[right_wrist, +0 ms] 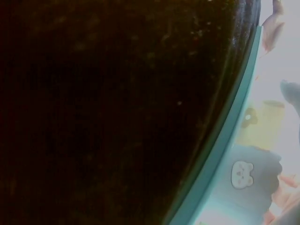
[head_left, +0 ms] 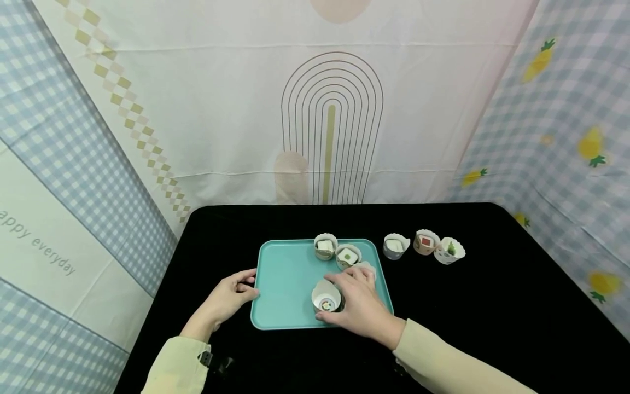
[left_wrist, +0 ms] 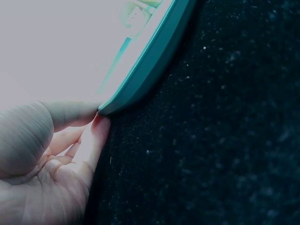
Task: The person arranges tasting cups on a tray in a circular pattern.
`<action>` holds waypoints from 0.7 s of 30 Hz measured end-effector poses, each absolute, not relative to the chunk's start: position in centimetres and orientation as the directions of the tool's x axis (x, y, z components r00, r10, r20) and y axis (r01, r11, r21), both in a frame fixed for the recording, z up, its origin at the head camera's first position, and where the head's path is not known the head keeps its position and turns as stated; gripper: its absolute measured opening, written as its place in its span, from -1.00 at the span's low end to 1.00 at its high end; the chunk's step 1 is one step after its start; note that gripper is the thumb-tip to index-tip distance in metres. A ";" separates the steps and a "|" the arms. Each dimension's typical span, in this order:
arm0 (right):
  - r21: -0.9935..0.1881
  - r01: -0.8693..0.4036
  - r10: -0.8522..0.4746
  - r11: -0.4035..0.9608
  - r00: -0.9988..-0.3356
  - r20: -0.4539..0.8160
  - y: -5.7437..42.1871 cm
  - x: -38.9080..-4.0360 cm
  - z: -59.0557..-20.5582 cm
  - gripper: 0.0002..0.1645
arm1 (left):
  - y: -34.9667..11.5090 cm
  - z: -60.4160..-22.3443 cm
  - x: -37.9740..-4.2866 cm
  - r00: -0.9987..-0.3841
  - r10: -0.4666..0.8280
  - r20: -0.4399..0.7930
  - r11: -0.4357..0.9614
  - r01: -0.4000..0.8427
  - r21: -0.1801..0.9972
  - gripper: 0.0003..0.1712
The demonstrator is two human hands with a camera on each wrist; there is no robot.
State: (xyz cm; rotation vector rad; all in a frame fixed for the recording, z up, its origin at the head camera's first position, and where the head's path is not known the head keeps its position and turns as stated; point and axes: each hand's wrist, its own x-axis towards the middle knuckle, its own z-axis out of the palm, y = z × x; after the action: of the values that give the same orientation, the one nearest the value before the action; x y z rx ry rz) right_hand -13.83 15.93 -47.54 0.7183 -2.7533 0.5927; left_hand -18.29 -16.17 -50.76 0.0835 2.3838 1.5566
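Note:
My left hand pinches the left edge of a turquoise tray; in the left wrist view, thumb and finger meet at its rim. Over the tray's right half, my right hand grips a paper baking cup, thumb at its near side and fingers at the far side. Small coloured bits show inside this cup. Beyond the right hand stand two cups holding white pieces, one cup and another cup, and a third cup is partly hidden. The right wrist view shows a bear-printed cup beside a yellowish cup.
Right of the tray, on the black tabletop, stand a grey-based cup, a brownish cup with a red-topped piece, and a white dotted cup with something green. A patterned cloth hangs behind the table.

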 end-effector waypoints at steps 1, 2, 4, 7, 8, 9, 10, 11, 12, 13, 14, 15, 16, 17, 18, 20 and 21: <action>-0.340 -0.510 -0.411 0.790 -0.852 0.324 16.1 -13.8 -47.4 -0.03 | -16.2 -50.8 -18.3 -0.956 0.204 -0.212 0.413 -0.112 0.904 -0.37; -0.360 -0.508 -0.402 0.783 -0.854 0.330 16.3 -13.8 -47.2 -0.01 | -16.2 -50.8 -18.3 -0.956 0.201 -0.213 0.412 -0.115 0.904 -0.37; -0.397 -0.496 -0.374 0.772 -0.860 0.348 16.9 -13.8 -46.9 0.00 | -16.2 -50.8 -18.3 -0.956 0.201 -0.213 0.414 -0.114 0.903 -0.37; -0.459 -0.446 -0.295 0.769 -0.884 0.363 18.3 -13.7 -46.1 -0.06 | -16.2 -50.9 -18.3 -0.956 0.199 -0.215 0.418 -0.115 0.901 -0.36; -0.480 -0.423 -0.266 0.769 -0.894 0.362 18.9 -13.7 -45.8 -0.09 | -16.2 -50.9 -18.3 -0.956 0.200 -0.214 0.421 -0.114 0.900 -0.36; -0.504 -0.399 -0.237 0.766 -0.904 0.356 19.5 -13.6 -45.7 -0.13 | -16.2 -50.9 -18.3 -0.956 0.200 -0.213 0.423 -0.112 0.899 -0.36; -0.533 -0.377 -0.210 0.758 -0.914 0.347 20.1 -13.6 -45.5 -0.18 | -16.2 -50.9 -18.3 -0.957 0.200 -0.212 0.423 -0.111 0.899 -0.36; -0.556 -0.356 -0.189 0.751 -0.923 0.336 20.6 -13.5 -45.3 -0.22 | -16.2 -50.9 -18.3 -0.957 0.199 -0.211 0.424 -0.110 0.899 -0.36; -0.577 -0.342 -0.174 0.742 -0.929 0.327 21.2 -13.4 -45.2 -0.26 | -16.2 -50.9 -18.3 -0.957 0.197 -0.212 0.424 -0.111 0.899 -0.37; -0.595 -0.327 -0.162 0.734 -0.935 0.315 21.7 -13.3 -45.2 -0.30 | -16.2 -50.9 -18.3 -0.958 0.201 -0.207 0.427 -0.105 0.898 -0.36; -0.608 -0.311 -0.150 0.731 -0.941 0.302 22.1 -13.3 -45.3 -0.33 | -16.2 -50.9 -18.3 -0.958 0.200 -0.207 0.425 -0.105 0.899 -0.37; -0.621 -0.297 -0.141 0.725 -0.947 0.289 22.5 -13.1 -45.3 -0.37 | -16.2 -50.9 -18.3 -0.958 0.201 -0.206 0.425 -0.104 0.899 -0.37; -0.630 -0.286 -0.134 0.722 -0.951 0.278 22.9 -13.1 -45.4 -0.40 | -16.2 -50.9 -18.3 -0.958 0.200 -0.206 0.424 -0.105 0.899 -0.37; -0.633 -0.274 -0.127 0.724 -0.955 0.268 23.3 -13.0 -45.6 -0.42 | -16.2 -50.9 -18.3 -0.958 0.201 -0.206 0.424 -0.105 0.899 -0.37; -0.638 -0.263 -0.121 0.724 -0.959 0.258 23.6 -12.9 -45.7 -0.45 | -16.2 -50.9 -18.3 -0.958 0.201 -0.206 0.425 -0.104 0.899 -0.37; -0.647 -0.248 -0.114 0.721 -0.964 0.242 24.2 -12.7 -46.1 -0.50 | -16.2 -51.0 -18.3 -0.957 0.201 -0.209 0.422 -0.108 0.900 -0.37; -0.651 -0.242 -0.115 0.719 -0.966 0.233 24.5 -12.6 -46.3 -0.53 | -16.2 -51.0 -18.3 -0.957 0.205 -0.207 0.423 -0.104 0.900 -0.37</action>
State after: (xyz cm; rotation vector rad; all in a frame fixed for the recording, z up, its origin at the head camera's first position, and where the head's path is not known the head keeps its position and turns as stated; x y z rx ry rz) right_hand -12.60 24.48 -46.26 0.2881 -2.7472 1.0780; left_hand -18.28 -16.17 -50.98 0.0873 2.3956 1.5466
